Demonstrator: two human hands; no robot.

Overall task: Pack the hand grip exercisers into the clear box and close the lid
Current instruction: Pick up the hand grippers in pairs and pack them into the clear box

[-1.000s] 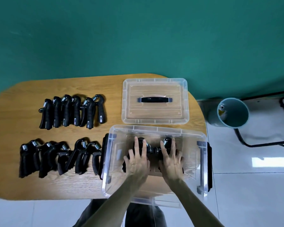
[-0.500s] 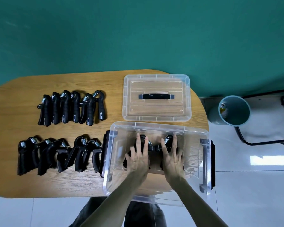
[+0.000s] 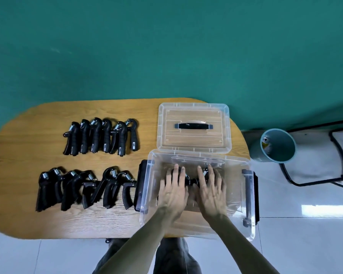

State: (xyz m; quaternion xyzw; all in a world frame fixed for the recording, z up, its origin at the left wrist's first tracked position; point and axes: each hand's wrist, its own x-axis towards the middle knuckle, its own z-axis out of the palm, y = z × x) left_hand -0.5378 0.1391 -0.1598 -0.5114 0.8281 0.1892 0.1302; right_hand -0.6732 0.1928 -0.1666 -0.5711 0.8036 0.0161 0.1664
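Note:
The clear box (image 3: 234, 167) stands open at the table's right front. Inside it, my left hand (image 3: 173, 191) and my right hand (image 3: 211, 191) lie flat with straight fingers on black hand grip exercisers (image 3: 191, 179), which are mostly hidden under my palms. The clear lid (image 3: 193, 107) with a black handle lies flat on the table just behind the box. A back row of several black exercisers (image 3: 101, 137) and a front row of several more (image 3: 85, 187) lie on the table to the left of the box.
The wooden table (image 3: 28, 147) has rounded ends, and the box overhangs its right front edge. A teal bin (image 3: 275, 145) stands on the tiled floor to the right, beside a black metal frame (image 3: 315, 180). A green wall is behind.
Both hands stay flat on the exercisers in the box, with only a slight shift. The view has tilted a little, so the table sits lower in the frame.

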